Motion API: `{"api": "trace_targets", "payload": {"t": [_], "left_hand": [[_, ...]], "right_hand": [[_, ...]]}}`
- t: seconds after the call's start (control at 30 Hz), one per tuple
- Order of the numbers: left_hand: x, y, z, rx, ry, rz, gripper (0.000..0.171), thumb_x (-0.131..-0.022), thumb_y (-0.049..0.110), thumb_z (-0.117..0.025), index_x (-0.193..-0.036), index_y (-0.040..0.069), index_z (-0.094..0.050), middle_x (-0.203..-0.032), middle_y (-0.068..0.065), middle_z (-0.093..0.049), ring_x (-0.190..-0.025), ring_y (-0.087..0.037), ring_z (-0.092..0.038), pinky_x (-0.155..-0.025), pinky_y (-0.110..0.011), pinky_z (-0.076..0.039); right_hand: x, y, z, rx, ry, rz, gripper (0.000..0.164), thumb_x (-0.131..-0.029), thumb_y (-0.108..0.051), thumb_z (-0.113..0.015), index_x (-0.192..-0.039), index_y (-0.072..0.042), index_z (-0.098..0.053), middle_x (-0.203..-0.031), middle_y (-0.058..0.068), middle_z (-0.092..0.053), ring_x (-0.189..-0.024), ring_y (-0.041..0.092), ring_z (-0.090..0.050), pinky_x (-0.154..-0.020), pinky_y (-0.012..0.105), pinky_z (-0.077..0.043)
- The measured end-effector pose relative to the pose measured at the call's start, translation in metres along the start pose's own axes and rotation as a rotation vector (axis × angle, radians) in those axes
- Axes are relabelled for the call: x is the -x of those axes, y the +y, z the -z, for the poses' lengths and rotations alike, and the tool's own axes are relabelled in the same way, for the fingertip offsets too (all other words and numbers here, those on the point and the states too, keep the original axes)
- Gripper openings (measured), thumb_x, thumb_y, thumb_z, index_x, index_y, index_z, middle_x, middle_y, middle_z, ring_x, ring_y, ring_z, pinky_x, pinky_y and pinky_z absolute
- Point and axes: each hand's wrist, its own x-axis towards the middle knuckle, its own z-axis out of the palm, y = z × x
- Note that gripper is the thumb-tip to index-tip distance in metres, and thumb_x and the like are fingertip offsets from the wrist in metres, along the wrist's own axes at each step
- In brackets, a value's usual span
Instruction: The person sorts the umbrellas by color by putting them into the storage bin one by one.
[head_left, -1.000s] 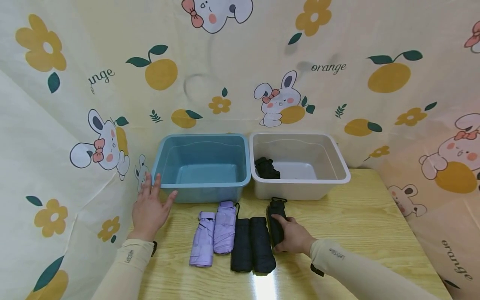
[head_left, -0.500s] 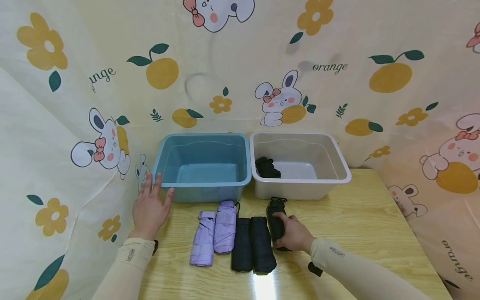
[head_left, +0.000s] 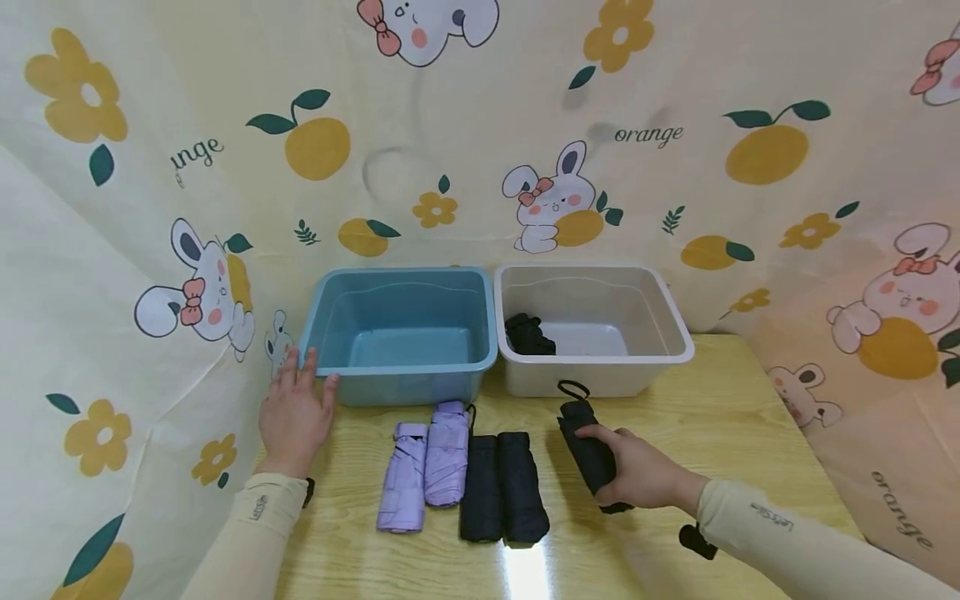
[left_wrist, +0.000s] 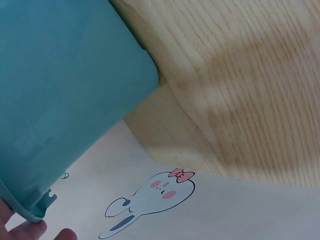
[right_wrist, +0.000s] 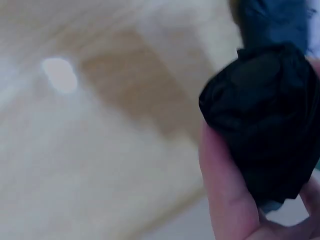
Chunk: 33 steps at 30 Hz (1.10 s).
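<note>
My right hand [head_left: 647, 472] grips a black folded umbrella [head_left: 583, 440] in front of the beige bin, its wrist loop at the far end. In the right wrist view, fingers curl round the dark fabric of this umbrella [right_wrist: 262, 120]. My left hand [head_left: 295, 423] touches the front left corner of the blue bin [head_left: 405, 370], fingers extended; in the left wrist view the fingertips [left_wrist: 31, 229] meet the rim. Left of the held umbrella lie two black folded umbrellas, one being the nearer-right black umbrella [head_left: 522, 492], and two lilac umbrellas, including the leftmost lilac umbrella [head_left: 402, 483].
The beige bin [head_left: 600, 361] stands right beside the blue one, with a black bundle [head_left: 529, 335] inside at its left. Both sit at the back of the wooden table [head_left: 720, 433], against a patterned cloth [head_left: 450, 125].
My right hand has lifted the black umbrella and shifted it right, away from the row, tilting it. The left hand stays at the blue bin's corner.
</note>
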Motion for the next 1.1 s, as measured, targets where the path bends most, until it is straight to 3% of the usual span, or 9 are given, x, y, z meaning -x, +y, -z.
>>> {"api": "trace_targets", "payload": {"t": [0.2, 0.33, 0.6, 0.83, 1.0, 1.1], "left_hand": [[-0.001, -0.001, -0.001, 0.006, -0.004, 0.002, 0.065, -0.107, 0.045, -0.038, -0.155, 0.003, -0.031, -0.161, -0.024, -0.017, -0.14, -0.049, -0.03, -0.103, -0.066, -0.035], [0.0, -0.001, 0.001, 0.008, -0.007, 0.007, 0.065, -0.107, 0.046, -0.037, -0.156, 0.004, -0.03, -0.162, -0.023, -0.016, -0.14, -0.05, -0.03, -0.103, -0.066, -0.034], [0.0, 0.002, 0.005, 0.007, -0.024, 0.02, 0.065, -0.107, 0.044, -0.04, -0.155, 0.003, -0.03, -0.161, -0.023, -0.016, -0.141, -0.049, -0.028, -0.105, -0.065, -0.032], [-0.004, -0.001, 0.002, 0.007, -0.031, 0.015, 0.066, -0.106, 0.047, -0.038, -0.156, 0.004, -0.03, -0.162, -0.023, -0.017, -0.141, -0.049, -0.027, -0.103, -0.066, -0.034], [-0.005, -0.002, 0.002, 0.012, -0.024, -0.008, 0.067, -0.106, 0.049, -0.036, -0.155, 0.003, -0.031, -0.16, -0.024, -0.02, -0.139, -0.05, -0.029, -0.101, -0.066, -0.036], [-0.005, -0.003, 0.002, 0.017, -0.015, -0.007, 0.066, -0.106, 0.048, -0.037, -0.155, 0.003, -0.032, -0.16, -0.025, -0.021, -0.139, -0.051, -0.03, -0.101, -0.066, -0.036]], "right_hand": [[0.025, -0.027, 0.055, -0.01, -0.037, 0.074, 0.094, -0.068, -0.013, -0.089, -0.149, -0.022, -0.042, -0.12, 0.019, -0.048, -0.078, 0.023, -0.056, -0.06, 0.034, -0.052], [0.036, -0.048, 0.089, -0.027, -0.043, 0.105, 0.093, -0.071, -0.013, -0.088, -0.15, -0.021, -0.039, -0.121, 0.02, -0.048, -0.079, 0.024, -0.057, -0.061, 0.035, -0.054], [0.036, -0.075, 0.147, -0.013, -0.042, 0.1, 0.094, -0.074, -0.012, -0.086, -0.152, -0.018, -0.033, -0.115, 0.023, -0.052, -0.077, 0.024, -0.061, -0.063, 0.037, -0.055], [0.005, -0.091, 0.177, 0.051, -0.056, 0.046, 0.094, -0.077, -0.015, -0.086, -0.152, -0.018, -0.031, -0.12, 0.025, -0.049, -0.082, 0.027, -0.062, -0.068, 0.037, -0.055], [-0.027, -0.099, 0.186, 0.094, -0.066, 0.024, 0.091, -0.077, -0.018, -0.086, -0.152, -0.018, -0.033, -0.127, 0.025, -0.042, -0.087, 0.029, -0.061, -0.07, 0.038, -0.056], [-0.049, -0.1, 0.188, 0.063, -0.088, 0.014, 0.089, -0.078, -0.015, -0.085, -0.151, -0.017, -0.033, -0.133, 0.025, -0.036, -0.092, 0.032, -0.06, -0.073, 0.04, -0.056]]}}
